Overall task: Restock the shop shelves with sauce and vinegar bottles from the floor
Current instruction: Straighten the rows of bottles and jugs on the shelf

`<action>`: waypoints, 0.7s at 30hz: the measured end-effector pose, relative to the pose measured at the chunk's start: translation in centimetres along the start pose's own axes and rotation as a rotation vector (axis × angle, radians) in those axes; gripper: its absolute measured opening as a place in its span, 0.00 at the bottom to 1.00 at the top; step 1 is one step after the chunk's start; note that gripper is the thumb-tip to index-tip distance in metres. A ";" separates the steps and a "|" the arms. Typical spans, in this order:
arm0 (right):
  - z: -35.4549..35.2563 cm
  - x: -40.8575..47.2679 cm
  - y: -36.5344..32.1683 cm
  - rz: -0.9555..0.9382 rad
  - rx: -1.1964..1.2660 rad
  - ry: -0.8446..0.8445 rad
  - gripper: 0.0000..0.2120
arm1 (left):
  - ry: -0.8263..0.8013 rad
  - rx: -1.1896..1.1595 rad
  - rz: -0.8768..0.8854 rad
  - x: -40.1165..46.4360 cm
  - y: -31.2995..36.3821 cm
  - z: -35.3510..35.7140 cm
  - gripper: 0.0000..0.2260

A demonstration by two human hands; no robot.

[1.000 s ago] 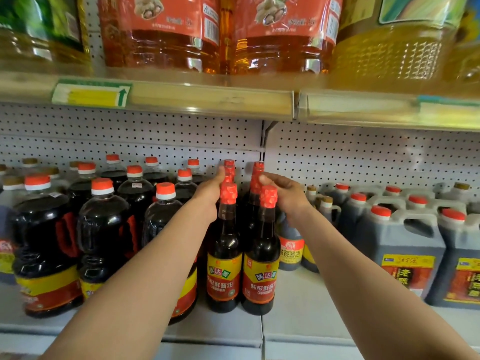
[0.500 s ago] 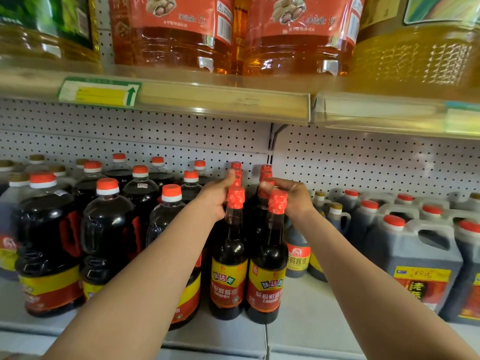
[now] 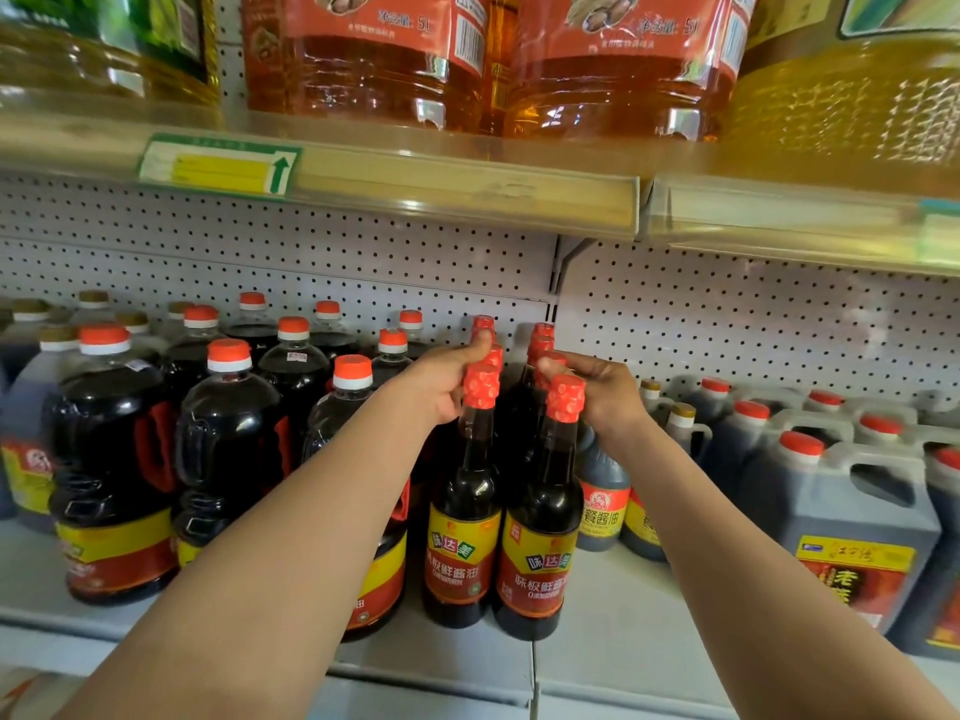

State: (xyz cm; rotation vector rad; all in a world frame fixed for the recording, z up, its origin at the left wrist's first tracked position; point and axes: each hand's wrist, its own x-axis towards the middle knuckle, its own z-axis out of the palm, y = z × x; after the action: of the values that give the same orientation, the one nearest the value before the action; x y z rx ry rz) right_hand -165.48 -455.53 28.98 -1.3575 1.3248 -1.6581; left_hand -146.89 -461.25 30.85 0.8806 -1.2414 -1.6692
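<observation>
Two slim dark sauce bottles with red caps and yellow-red labels stand side by side at the front of the lower shelf [image 3: 613, 646]. My left hand [image 3: 441, 384] grips the left sauce bottle [image 3: 462, 517] at its cap, thumb up against a cap behind it. My right hand [image 3: 605, 394] grips the right sauce bottle [image 3: 540, 532] at its cap, fingers curled over it. More slim bottles of the same kind [image 3: 540, 337] stand in rows behind them, mostly hidden.
Large round dark sauce jugs [image 3: 228, 449] with orange caps crowd the shelf on the left. Grey square jugs with handles [image 3: 841, 506] fill the right. A small round sauce bottle [image 3: 602, 491] stands behind my right wrist. The upper shelf [image 3: 467, 194] carries big oil bottles [image 3: 374, 54].
My view has shifted slightly, so the shelf sits further right in frame. Both hands stay at the tops of the two front bottles, which remain standing in place.
</observation>
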 end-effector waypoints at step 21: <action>-2.2 -9.3 4.5 -0.039 0.007 -0.053 0.39 | 0.353 0.083 0.085 -5.8 -3.7 2.2 0.39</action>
State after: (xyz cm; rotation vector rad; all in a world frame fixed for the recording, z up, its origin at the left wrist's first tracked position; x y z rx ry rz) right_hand -165.53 -447.90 21.71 -1.4214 1.2687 -1.6391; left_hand -147.45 -454.56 28.16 1.1031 -1.0925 -1.3328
